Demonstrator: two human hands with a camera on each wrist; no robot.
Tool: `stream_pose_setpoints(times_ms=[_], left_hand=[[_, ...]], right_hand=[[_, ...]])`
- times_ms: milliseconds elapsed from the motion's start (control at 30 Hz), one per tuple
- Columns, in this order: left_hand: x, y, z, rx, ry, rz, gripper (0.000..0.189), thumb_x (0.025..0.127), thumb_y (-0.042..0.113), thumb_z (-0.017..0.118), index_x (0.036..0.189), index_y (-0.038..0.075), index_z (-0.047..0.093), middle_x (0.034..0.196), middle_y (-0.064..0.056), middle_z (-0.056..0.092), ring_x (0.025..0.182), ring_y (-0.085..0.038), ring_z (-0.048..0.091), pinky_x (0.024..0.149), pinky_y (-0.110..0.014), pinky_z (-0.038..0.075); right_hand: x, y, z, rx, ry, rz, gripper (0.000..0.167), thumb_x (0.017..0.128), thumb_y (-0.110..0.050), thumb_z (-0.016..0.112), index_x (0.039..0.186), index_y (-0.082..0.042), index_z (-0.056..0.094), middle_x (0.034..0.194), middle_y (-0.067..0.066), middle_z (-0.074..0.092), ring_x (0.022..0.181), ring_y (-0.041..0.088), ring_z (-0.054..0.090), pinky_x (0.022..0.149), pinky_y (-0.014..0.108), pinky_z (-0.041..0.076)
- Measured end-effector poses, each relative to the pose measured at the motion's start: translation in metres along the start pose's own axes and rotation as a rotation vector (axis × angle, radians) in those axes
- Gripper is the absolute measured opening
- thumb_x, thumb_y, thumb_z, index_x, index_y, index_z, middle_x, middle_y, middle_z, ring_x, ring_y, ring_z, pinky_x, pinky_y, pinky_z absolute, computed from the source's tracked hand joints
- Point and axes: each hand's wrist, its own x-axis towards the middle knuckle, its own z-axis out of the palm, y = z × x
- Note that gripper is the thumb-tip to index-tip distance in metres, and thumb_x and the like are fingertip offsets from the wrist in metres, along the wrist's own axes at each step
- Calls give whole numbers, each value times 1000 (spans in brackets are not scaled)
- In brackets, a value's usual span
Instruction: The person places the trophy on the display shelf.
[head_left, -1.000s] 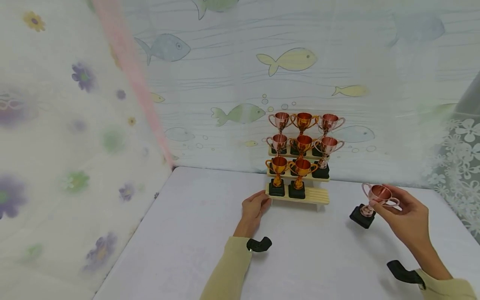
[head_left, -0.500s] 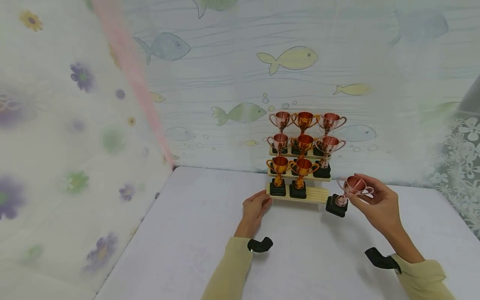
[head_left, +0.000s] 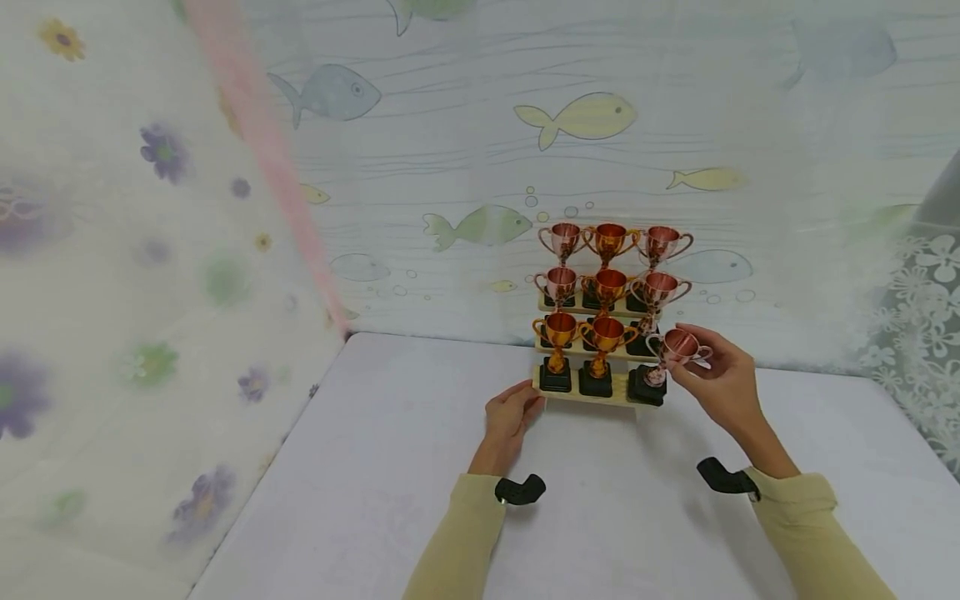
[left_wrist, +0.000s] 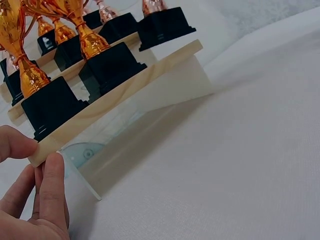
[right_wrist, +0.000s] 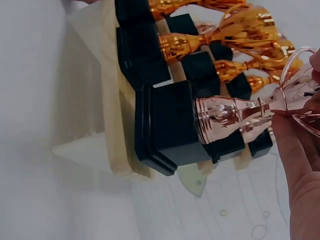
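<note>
My right hand (head_left: 723, 379) pinches a small rose-gold trophy (head_left: 681, 344) by its cup, in the head view. Its black base (right_wrist: 167, 125) is at the right end of the lowest step of a wooden three-tier display stand (left_wrist: 135, 86), slightly askew in the right wrist view. My left hand (head_left: 510, 417) grips the left end of that step, thumb at the board's edge and fingers beneath it. Two gold trophies (head_left: 607, 335) stand to the left on the same step. The upper steps carry more trophies, gold and rose-gold, partly hidden behind the front ones.
The stand rests on a white-covered table (head_left: 360, 467), close to a back curtain (head_left: 465, 150) printed with fish. A flowered curtain (head_left: 135, 292) hangs along the left side, and lace (head_left: 926, 292) hangs at the right.
My right hand has carried the rose-gold trophy leftward from over the table at the right to the lowest step. My left hand has kept its grip on the stand.
</note>
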Motion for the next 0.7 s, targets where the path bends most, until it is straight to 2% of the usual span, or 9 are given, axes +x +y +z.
stream_pose_setpoints(times_ms=[233,433,700], left_hand=[[0,0,0,3,-8,8,37,91,0,69,127,-7,64,125,-22,64,98,-19,66,91,-29,59],[-1,0,0,8,-10,9,37,92,0,67,128,-7,64,126,-23,64,99,-20,66,92,-29,59],[-1,-1,-1,5,-15,13,38,92,0,67,129,-8,63,125,-23,64,98,-20,67,91,-29,59]], right_hand=[[10,8,1,-31,-81,20,51,86,11,70,135,11,55,112,-9,60,87,5,57,76,10,56],[17,9,1,-81,-129,37,50,88,6,72,135,9,57,107,-8,60,83,7,56,73,10,55],[20,9,1,-64,-171,81,50,90,3,72,137,8,56,100,-3,57,80,8,56,76,12,57]])
